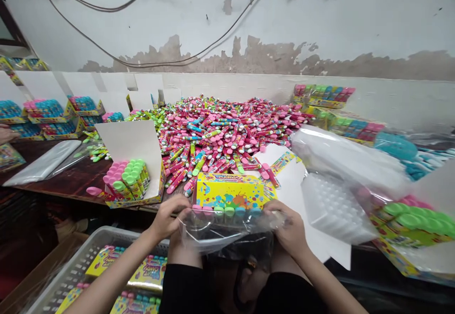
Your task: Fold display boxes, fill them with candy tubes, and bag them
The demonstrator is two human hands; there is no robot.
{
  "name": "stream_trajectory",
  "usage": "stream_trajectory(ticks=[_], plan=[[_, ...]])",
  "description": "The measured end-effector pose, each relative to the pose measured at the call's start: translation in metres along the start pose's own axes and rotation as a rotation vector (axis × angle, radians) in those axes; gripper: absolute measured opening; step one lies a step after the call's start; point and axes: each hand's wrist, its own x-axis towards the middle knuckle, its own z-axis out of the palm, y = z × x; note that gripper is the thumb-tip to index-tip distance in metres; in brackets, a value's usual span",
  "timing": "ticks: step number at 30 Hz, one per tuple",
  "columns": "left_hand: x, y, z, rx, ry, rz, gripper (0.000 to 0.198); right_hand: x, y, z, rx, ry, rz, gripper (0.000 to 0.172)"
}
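Observation:
In front of me a yellow candy box (pixel 227 192) stands at the table edge, a row of pink, green and blue tube caps showing along its near side. A clear plastic bag (pixel 220 233) hangs from its near side over my lap. My left hand (pixel 172 217) pinches the bag's left edge at the box corner. At the right corner my right hand (pixel 287 224) has its fingers closed on the bag too. An open display box (pixel 133 198) with pink and green tubes stands to the left, its white lid upright.
A large heap of candy tubes (pixel 220 136) covers the table's middle. Stacked clear bags (pixel 46 160) lie left. A white basket (pixel 110 233) of packed boxes sits low left. Foam-like white trays (pixel 334 205) and another filled box (pixel 415 228) are right. Another person's hand (pixel 7 135) shows far left.

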Motion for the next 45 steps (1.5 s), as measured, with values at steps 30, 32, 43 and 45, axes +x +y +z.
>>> stream_trajectory(ticks=[30,32,43,45], plan=[[0.029,0.007,0.021,-0.127,0.099,-0.023,0.014,0.028,0.015,0.012,0.103,-0.036,-0.085,0.028],[0.034,0.011,0.031,-0.292,0.21,-0.209,0.014,0.036,0.014,0.024,0.242,0.044,0.097,0.026],[0.054,0.008,0.034,-1.01,0.273,-0.626,0.023,0.059,0.005,0.03,0.912,0.067,0.739,0.032],[0.055,0.002,0.034,-1.082,0.284,-0.699,0.031,0.06,0.006,0.03,0.94,0.04,0.793,0.033]])
